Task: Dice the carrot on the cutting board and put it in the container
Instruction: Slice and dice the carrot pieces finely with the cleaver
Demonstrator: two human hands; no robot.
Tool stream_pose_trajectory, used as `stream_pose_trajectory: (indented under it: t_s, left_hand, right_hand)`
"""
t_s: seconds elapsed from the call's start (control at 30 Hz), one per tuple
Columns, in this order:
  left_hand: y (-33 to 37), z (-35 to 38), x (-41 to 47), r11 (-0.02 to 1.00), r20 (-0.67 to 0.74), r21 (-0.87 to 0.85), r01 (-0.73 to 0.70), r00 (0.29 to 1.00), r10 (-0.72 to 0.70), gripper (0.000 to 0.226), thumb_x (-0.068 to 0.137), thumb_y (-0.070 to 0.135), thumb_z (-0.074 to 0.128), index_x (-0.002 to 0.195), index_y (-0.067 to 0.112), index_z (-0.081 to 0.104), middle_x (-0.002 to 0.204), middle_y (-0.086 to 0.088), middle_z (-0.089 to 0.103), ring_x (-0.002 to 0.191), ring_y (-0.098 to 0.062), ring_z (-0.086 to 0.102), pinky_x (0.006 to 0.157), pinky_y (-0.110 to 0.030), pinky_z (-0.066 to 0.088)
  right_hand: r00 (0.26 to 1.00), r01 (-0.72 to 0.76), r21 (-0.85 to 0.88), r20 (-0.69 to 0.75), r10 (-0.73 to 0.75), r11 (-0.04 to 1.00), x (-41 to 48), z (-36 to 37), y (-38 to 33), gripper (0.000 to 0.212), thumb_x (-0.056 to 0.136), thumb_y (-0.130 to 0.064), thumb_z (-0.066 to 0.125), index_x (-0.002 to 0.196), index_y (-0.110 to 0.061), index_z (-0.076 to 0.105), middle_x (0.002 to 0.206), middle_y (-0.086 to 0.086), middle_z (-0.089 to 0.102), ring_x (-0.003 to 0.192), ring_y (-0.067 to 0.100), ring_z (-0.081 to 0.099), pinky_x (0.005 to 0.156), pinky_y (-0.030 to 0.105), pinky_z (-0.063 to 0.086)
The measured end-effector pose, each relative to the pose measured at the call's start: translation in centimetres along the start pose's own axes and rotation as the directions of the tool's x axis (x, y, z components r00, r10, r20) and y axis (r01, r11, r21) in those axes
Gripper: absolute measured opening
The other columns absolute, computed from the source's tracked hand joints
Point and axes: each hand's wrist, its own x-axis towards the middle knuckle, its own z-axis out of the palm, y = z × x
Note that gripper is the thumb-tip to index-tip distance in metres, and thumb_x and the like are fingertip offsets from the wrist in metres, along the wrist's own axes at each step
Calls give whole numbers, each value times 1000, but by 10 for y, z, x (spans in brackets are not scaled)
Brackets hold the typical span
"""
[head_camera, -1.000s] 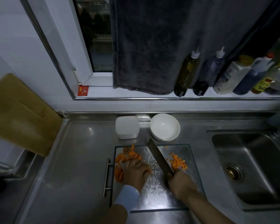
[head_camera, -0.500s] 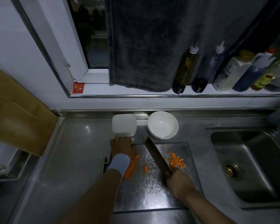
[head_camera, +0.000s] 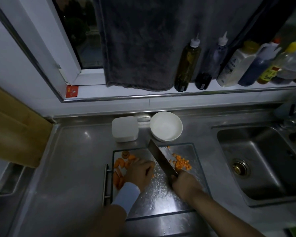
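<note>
Your steel tabletop (head_camera: 72, 168) carries the whole job, with the sink (head_camera: 263, 168) sunk into its right side. The clear cutting board (head_camera: 161, 200) lies near you in the middle, wet and speckled, and the work on it looks roughly half done. To the right of the blade sits a small heap of diced carrot (head_camera: 182, 162); to the left, coarser carrot slices and strips (head_camera: 120, 165) wait for dicing. Your right hand (head_camera: 184, 183) is clenched around the handle of the cleaver (head_camera: 162, 159), whose blade runs diagonally toward the far edge of the board. Your left hand (head_camera: 140, 171) is curled, fingers down, over carrot pieces just left of the blade; whether it pinches a piece or only steadies the pile, you cannot tell. Beyond the board stand a white lidded container (head_camera: 124, 129) and, to its right, a white bowl (head_camera: 166, 125), which looks empty; none of the carrot has reached either vessel. So the rest of the cutting and all of the transfer are left. On the window ledge, the bottles (head_camera: 229, 65) carry labels, and a small red sticker (head_camera: 72, 91) sits at the left corner, but the dim light leaves none of the writing readable.
</note>
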Motion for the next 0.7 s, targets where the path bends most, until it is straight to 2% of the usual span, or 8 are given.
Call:
stream_pose_trajectory:
  t_s: [0.1, 0.27, 0.33, 0.4, 0.47, 0.5, 0.57, 0.7]
  left_hand:
    - [-17, 12, -12, 996, -16, -44, -83, 996, 83, 27, 85, 32, 50, 99, 34, 73, 102, 14, 66, 98, -9, 54, 94, -34, 41]
    - [-22, 13, -18, 997, -47, -23, -75, 996, 74, 37, 76, 9, 60, 98, 36, 73, 107, 14, 64, 108, -8, 41, 103, -11, 11]
    - [-16, 7, -20, 998, -97, -37, -41, 995, 37, 38, 75, 8, 55, 98, 33, 73, 106, 13, 64, 107, -7, 39, 102, -7, 8]
    - [-6, -1, -20, 1000, -104, 21, 12, 995, -10, 31, 80, 24, 47, 98, 33, 72, 105, 14, 63, 106, -10, 44, 101, -17, 18]
    - [5, -4, -19, 976, -2, 215, 42, 999, -43, 34, 81, 45, 45, 102, 35, 69, 108, 15, 62, 107, -15, 47, 98, -30, 26]
    - [9, -5, -18, 955, 69, 294, 35, 996, -58, 38, 80, 52, 45, 104, 34, 69, 110, 14, 61, 109, -17, 47, 99, -35, 25]
    - [14, -4, -15, 929, 162, 371, 9, 984, -74, 36, 82, 51, 46, 103, 33, 70, 113, 12, 61, 114, -20, 45, 100, -37, 20]
    - [17, 0, -13, 917, 196, 399, -12, 978, -73, 31, 90, 40, 42, 107, 39, 68, 117, 18, 61, 116, -16, 42, 100, -38, 22]
  right_hand:
    - [1000, -12, -5, 8, 12, 1000, -1, 3, 0, 31, 99, -35, 46, 119, -14, 58, 112, 10, 67, 105, 27, 63, 87, 33, 50]
    - [1000, -9, -46, -7, 9, 999, -4, 10, 1, 29, 100, -36, 45, 115, -15, 58, 112, 10, 68, 106, 27, 63, 88, 34, 49]
    - [1000, -9, -62, -12, 8, 998, -4, 12, 1, 30, 100, -36, 43, 113, -13, 57, 114, 11, 67, 108, 28, 62, 89, 33, 48]
    - [1000, -12, -67, -14, 11, 998, -4, 13, 1, 31, 100, -37, 43, 113, -13, 57, 116, 12, 67, 110, 29, 62, 90, 34, 47]
    - [1000, -14, -56, -15, 13, 998, -4, 13, 0, 31, 99, -37, 44, 114, -13, 57, 116, 12, 67, 110, 29, 62, 91, 34, 48]
    - [1000, -12, -53, -16, 11, 999, -4, 13, 0, 32, 99, -38, 45, 114, -13, 57, 115, 12, 67, 109, 30, 62, 91, 34, 48]
    - [1000, -15, -55, -13, 15, 998, -4, 13, 0, 33, 98, -39, 45, 114, -13, 57, 115, 13, 67, 109, 30, 63, 90, 34, 49]
    - [1000, -19, -51, -14, 18, 999, -5, 14, 1, 33, 99, -40, 45, 114, -13, 57, 116, 13, 66, 110, 30, 62, 91, 35, 49]
